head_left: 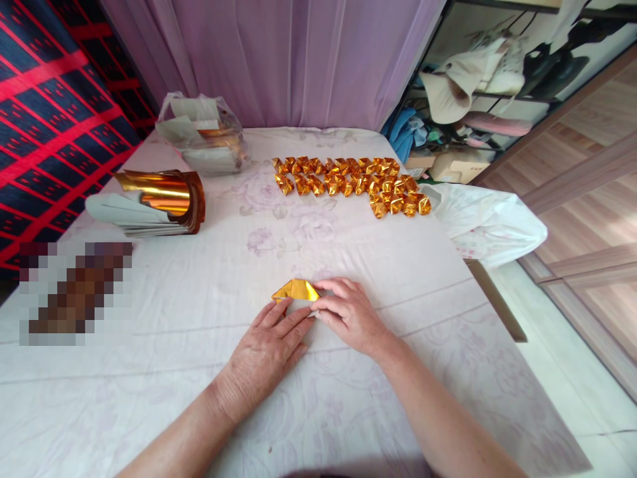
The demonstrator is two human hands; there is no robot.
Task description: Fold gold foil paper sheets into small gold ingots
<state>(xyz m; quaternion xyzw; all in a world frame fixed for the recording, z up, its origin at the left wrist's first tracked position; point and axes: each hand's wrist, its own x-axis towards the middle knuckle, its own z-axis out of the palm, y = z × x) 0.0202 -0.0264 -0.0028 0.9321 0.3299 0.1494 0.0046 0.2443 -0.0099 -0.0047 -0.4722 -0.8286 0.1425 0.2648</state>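
A sheet of gold foil paper [297,290], partly folded, lies on the table in front of me. Its shiny side slopes away in angled facets, and a strip of the pale back shows along the near edge. At its left and near side, the fingers of my left hand [271,342] are close together, pressing the paper. My right hand [351,313] grips the right end between bent fingers and thumb. The fingers partly hide the near folds. Farther off stand rows of small folded gold foil pieces [343,184], apart from both hands.
A curved stack of gold foil sheets [172,199] stands at left, with a clear plastic bag [199,136] of more sheets behind it. Left of my hands is a pixelated patch. A white plastic bag [492,222] sits beyond the table's right edge, near a shelf [497,96].
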